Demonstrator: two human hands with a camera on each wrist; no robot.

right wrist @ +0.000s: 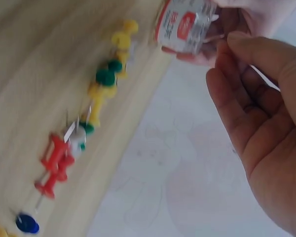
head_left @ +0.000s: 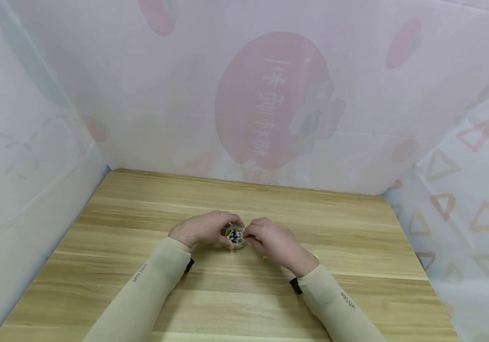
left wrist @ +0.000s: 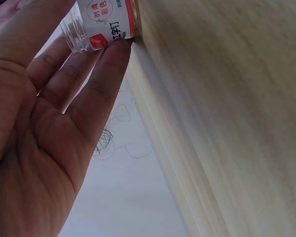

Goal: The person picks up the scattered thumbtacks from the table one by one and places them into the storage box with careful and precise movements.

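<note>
A small clear jar (head_left: 234, 242) with a white and red label stands on the wooden table, holding colored push pins (head_left: 234, 234). My left hand (head_left: 208, 228) grips it round the side with thumb and fingers; in the left wrist view the label (left wrist: 108, 19) faces the fingertips. At the jar's mouth is my right hand (head_left: 276, 242), its thumb and index finger pinched together. In the right wrist view a thin pale bit shows at those fingertips, seemingly a push pin, mostly hidden by the fingers.
Loose push pins lie scattered on the table beside the right hand: yellow (right wrist: 121, 39), green (right wrist: 105, 77), red (right wrist: 54, 154), white and blue (right wrist: 27, 223), some points upward. Printed cloth walls (head_left: 176, 118) border the wooden table (head_left: 227, 304) at the back and sides.
</note>
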